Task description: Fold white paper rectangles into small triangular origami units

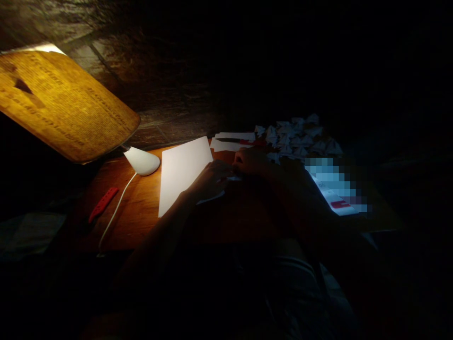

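Observation:
My left hand (215, 174) reaches over the right edge of a large white sheet of paper (182, 172) on the wooden table. My right hand (249, 163) is close beside it, with bent fingers. A small piece of white paper (233, 178) shows between the hands, and the fingers of both seem closed on it. Most of that piece is hidden under the fingers, in dim light. Just behind the right hand a knife with a red handle (247, 142) rests on other white paper (226, 145).
Several small folded paper pieces (293, 137) lie heaped at the back right. A glowing screen (332, 189), partly pixelated, lies to the right. On the left are a lit lamp (71, 108) with white base (143, 161), its white cord (118, 208) and a red-handled object (103, 203).

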`<state>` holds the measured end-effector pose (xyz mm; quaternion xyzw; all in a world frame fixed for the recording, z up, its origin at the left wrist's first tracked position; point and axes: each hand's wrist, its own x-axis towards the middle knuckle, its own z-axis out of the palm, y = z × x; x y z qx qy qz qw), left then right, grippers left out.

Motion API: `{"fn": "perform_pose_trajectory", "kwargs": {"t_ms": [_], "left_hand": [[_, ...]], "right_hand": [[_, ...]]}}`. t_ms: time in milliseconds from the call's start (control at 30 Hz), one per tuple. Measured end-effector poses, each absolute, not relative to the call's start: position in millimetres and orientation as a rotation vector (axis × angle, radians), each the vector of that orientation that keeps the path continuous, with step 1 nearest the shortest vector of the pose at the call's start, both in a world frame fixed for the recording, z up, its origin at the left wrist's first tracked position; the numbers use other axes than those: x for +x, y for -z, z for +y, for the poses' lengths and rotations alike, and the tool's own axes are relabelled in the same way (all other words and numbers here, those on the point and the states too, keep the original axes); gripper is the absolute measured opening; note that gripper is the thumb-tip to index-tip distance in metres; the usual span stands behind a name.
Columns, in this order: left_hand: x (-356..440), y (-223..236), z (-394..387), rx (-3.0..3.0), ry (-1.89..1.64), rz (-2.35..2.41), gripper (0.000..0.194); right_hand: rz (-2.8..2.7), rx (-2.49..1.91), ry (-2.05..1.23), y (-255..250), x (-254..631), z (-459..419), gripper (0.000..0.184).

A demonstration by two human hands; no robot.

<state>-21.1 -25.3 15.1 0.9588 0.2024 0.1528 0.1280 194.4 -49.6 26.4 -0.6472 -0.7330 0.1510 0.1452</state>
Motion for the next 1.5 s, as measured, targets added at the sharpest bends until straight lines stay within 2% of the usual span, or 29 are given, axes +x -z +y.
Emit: {"fn": "perform_pose_trajectory", "kwargs": {"t_ms": [167, 400, 600, 1133, 1500], "left_hand": [[-18.9, -17.2, -25.2, 2.797, -0.419, 0.636, 0.034], [-17.8, -18.7, -29.7, 2.798, -0.394, 0.643, 0.041], [-17.2, -19.1, -30.3, 2.782, -0.391, 0.642, 0.042], [-17.3, -18.5, -30.9, 2.759, -0.434, 0.621, 0.042], [-16.4, -19.4, -30.7, 2.761, -0.456, 0.587, 0.045]], "right_hand": [[-2.069, -1.887, -0.447, -28.2, 191.8, -50.3, 0.015], [-1.898, -1.758, -0.555, -15.0, 203.8, -38.7, 0.009], [-1.952, -1.624, -0.668, -9.8, 211.3, -34.1, 0.015], [-1.849, -1.696, -0.735, -14.4, 203.6, -33.6, 0.019], [-1.842, -1.736, -0.646, -14.1, 201.0, -36.5, 0.013]]}}
